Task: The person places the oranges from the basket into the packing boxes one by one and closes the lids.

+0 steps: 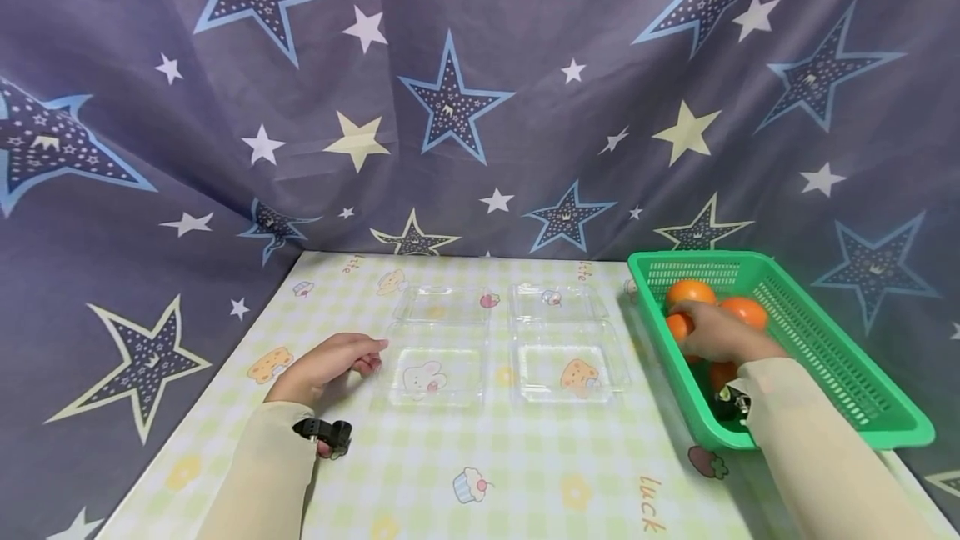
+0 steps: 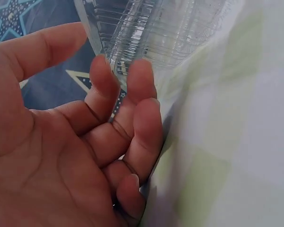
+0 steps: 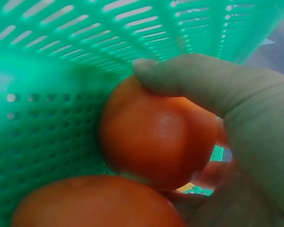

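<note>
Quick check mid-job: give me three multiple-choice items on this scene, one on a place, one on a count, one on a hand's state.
1. Where is the green basket?
A. the table's right side
B. its left side
C. on a clear container

2. How many open clear containers lie on the table?
A. one
B. two
C. four

3. What is the right hand doing?
A. resting flat on the table
B. gripping an orange
C. holding a container

Answers:
1 A, the head view shows it at the right.
2 B, two lie side by side.
3 B, the right wrist view shows the thumb round the fruit.
</note>
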Available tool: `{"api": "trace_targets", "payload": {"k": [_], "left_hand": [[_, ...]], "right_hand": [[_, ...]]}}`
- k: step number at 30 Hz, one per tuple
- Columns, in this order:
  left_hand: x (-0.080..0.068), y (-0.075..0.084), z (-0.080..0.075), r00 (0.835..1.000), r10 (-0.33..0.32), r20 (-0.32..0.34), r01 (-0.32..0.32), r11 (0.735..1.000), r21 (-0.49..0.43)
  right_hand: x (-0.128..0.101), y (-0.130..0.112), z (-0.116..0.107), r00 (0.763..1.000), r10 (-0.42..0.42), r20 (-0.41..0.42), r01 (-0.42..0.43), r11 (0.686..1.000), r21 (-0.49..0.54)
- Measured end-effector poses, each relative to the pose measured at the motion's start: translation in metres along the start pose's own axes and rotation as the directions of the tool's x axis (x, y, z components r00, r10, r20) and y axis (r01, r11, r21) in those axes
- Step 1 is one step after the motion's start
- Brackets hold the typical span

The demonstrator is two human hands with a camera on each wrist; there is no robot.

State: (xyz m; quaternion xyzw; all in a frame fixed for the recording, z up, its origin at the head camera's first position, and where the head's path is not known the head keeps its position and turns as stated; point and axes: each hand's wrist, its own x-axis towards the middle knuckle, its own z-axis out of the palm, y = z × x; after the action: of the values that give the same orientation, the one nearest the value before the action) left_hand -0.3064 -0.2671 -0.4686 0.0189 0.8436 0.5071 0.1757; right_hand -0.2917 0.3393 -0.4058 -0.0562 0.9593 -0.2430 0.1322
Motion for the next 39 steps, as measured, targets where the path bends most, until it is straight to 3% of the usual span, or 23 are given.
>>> {"api": "trace_targets", "payload": {"k": [8, 20, 28, 35, 39], "left_hand": [[0.000, 0.002, 0.001, 0.999, -0.023, -0.036, 0.021, 0.999, -0.048], [-0.006, -0.004, 0.005, 0.998, -0.047, -0.039, 0.045, 0.997, -0.057], [-0.009, -0.004, -0.002, 0.998, -0.034, -0.057, 0.033, 0.999, -0.027], [-0.008, 0.000, 0.000, 0.999, -0.022, -0.044, 0.020, 0.999, -0.040], [-0.006, 0.002, 0.001, 0.999, -0.019, -0.040, 0.017, 0.999, -0.047]], "right_hand": [[0.002, 0.003, -0.003, 1.000, 0.021, 0.009, -0.021, 1.000, 0.006], [-0.001, 0.004, 0.000, 1.000, 0.012, 0.009, -0.013, 0.999, 0.030], [-0.001, 0.003, 0.001, 0.999, 0.040, 0.024, -0.042, 0.995, 0.091], [-0.005, 0.003, -0.005, 1.000, -0.018, -0.025, 0.019, 0.999, 0.040], [-0.009, 0.001, -0.013, 1.000, 0.015, -0.023, -0.011, 0.991, 0.136]]}}
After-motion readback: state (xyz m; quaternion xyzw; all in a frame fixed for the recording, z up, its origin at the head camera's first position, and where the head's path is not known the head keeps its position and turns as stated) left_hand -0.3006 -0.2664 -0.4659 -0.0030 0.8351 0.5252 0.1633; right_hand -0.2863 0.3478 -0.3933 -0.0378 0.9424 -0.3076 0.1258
